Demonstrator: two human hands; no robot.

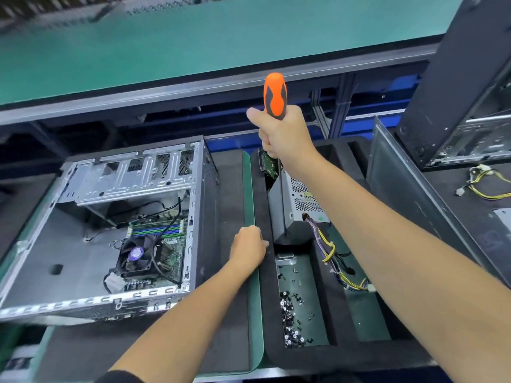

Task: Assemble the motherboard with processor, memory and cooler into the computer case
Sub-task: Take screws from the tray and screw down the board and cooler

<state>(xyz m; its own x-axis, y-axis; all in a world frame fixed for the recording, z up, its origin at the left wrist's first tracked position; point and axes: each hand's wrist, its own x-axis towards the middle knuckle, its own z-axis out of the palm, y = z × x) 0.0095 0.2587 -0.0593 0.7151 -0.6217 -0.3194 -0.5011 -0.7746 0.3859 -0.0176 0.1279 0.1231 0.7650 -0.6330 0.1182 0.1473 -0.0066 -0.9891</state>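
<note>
Screws loose in foam tray; right hand fingers grasp screwdriver; left hand fingers curled, grip unclear.

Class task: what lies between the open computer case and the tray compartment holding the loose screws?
In the head view, the left hand rests on a dark foam strip and green mat edge between the computer case and screws.

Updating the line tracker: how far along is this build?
Done: the motherboard with memory and cooler already lies inside the open case. In hand: right hand holds the orange screwdriver upright; left hand rests curled by the screw tray, whether it holds a screw is hidden. Left: likely screwing the board down; power supply sits outside.
</note>
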